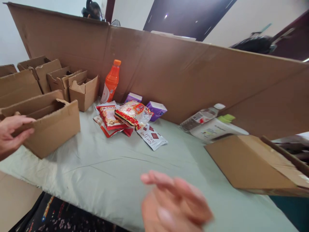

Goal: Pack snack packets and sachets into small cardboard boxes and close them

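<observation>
At the left edge, my left hand [14, 133] grips the near wall of an open cardboard box [55, 130], fingers over its top edge and thumb on the outside. My right hand [173, 203] is above the front of the table, slightly blurred. Its fingers are loosely bent, and I see nothing between them. Beyond it lies a pile of packets: a red snack bag [108, 117], a clear and red food bag [134, 114] and a white "Super Meal" pouch [152, 137]. Two purple cartons [156, 110] sit behind the pile. An orange bottle [111, 82] stands beside them.
Several small cardboard boxes [83, 95] stand at the back left. A clear bottle [201, 117] and a white bottle with a green cap [217, 129] lie near a larger box [251, 164] at right. A tall cardboard wall [181, 74] borders the cloth-covered table [103, 177].
</observation>
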A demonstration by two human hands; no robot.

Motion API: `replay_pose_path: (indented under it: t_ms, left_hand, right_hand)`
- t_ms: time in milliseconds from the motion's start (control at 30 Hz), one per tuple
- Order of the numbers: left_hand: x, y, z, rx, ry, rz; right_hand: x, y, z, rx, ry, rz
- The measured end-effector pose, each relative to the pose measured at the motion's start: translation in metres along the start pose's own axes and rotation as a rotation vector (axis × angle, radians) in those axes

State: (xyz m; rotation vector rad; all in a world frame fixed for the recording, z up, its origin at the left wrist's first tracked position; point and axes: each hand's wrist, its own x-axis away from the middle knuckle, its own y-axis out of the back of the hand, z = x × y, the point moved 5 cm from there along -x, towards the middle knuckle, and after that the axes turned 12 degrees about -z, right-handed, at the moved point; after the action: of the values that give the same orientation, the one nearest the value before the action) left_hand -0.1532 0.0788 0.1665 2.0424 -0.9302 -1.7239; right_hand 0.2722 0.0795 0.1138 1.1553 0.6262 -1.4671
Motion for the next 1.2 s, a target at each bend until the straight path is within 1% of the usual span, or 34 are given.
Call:
replay_pose_path:
  t_ms: [33, 67, 100, 167, 233, 300, 333, 400, 500, 600, 667, 733, 833, 900, 967, 1033, 1067, 1100, 1200]
  left_hand:
    - [0.008, 0.001, -0.013, 0.089, -0.031, 0.033]
    - [0.013, 0.002, -0.029, 0.170, -0.078, 0.065]
    - [0.017, 0.001, -0.047, 0.240, -0.138, 0.096]
    - [0.019, -0.004, -0.082, 0.316, -0.247, 0.136]
    - [0.015, -0.011, -0.110, 0.353, -0.323, 0.145]
    - [0.010, -0.020, -0.128, 0.383, -0.369, 0.151]
    - [0.009, -0.024, -0.133, 0.396, -0.390, 0.160]
    - [0.008, -0.031, -0.136, 0.404, -0.399, 0.182]
    - [0.012, -0.037, -0.128, 0.365, -0.403, 0.197]
    - [0.018, -0.037, -0.118, 0.322, -0.414, 0.176]
    - [0.022, -0.035, -0.113, 0.319, -0.389, 0.143]
    - [0.026, -0.035, -0.109, 0.319, -0.334, 0.121]
    - [0.031, -0.035, -0.106, 0.311, -0.261, 0.111]
    - [0.032, -0.035, -0.106, 0.309, -0.243, 0.123]
    - [0.031, -0.035, -0.107, 0.316, -0.241, 0.129]
    - [0.029, -0.035, -0.108, 0.324, -0.241, 0.127]
    - [0.028, -0.036, -0.109, 0.326, -0.252, 0.136]
    - [0.026, -0.036, -0.110, 0.324, -0.263, 0.143]
    - [0.023, -0.036, -0.115, 0.306, -0.290, 0.132]
  right_hand:
    - [-0.004, -0.005, -0.012, -0.050, -0.018, -0.119]
    - [-0.007, -0.008, -0.025, -0.088, -0.052, -0.210]
    - [-0.008, -0.012, -0.038, -0.101, -0.108, -0.243]
    - [-0.003, -0.020, -0.066, -0.046, -0.262, -0.167]
    - [0.007, -0.020, -0.090, 0.026, -0.409, -0.107]
    - [0.018, -0.018, -0.110, 0.082, -0.515, -0.062]
    - [0.023, -0.017, -0.119, 0.102, -0.535, -0.043]
    - [0.026, -0.016, -0.136, 0.148, -0.515, -0.013]
    - [0.018, -0.014, -0.167, 0.300, -0.378, 0.050]
    - [0.000, -0.018, -0.210, 0.529, -0.256, 0.173]
    - [-0.014, -0.025, -0.241, 0.690, -0.243, 0.270]
    - [-0.028, -0.036, -0.267, 0.805, -0.245, 0.352]
    - [-0.046, -0.053, -0.289, 0.834, -0.218, 0.415]
    - [-0.055, -0.060, -0.294, 0.797, -0.197, 0.423]
    - [-0.062, -0.060, -0.294, 0.731, -0.198, 0.436]
    - [-0.068, -0.051, -0.289, 0.643, -0.217, 0.419]
    - [-0.072, -0.044, -0.285, 0.601, -0.232, 0.375]
    - [-0.077, -0.035, -0.280, 0.565, -0.249, 0.302]
    - [-0.096, -0.003, -0.258, 0.451, -0.325, -0.005]
